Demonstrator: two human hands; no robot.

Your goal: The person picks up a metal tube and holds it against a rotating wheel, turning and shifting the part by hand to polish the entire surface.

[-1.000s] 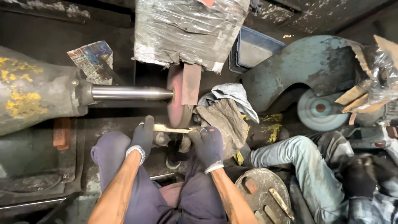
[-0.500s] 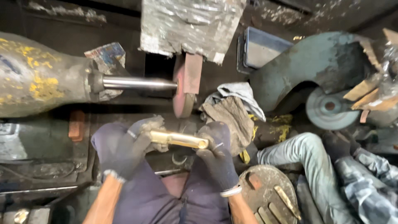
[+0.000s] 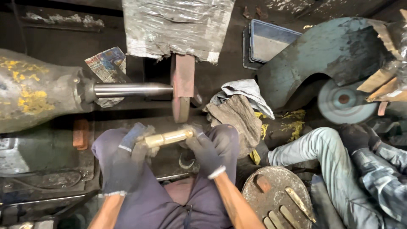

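Polishing step, by the look of it: gloved left hand and right hand, each grip pinching an end of the brass rod, at 6 o'clock just below the wheel; next wants a steady lift.

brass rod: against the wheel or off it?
Off it. The brass rod lies level between both gloved hands, left and right, just below the wheel, with a gap showing.
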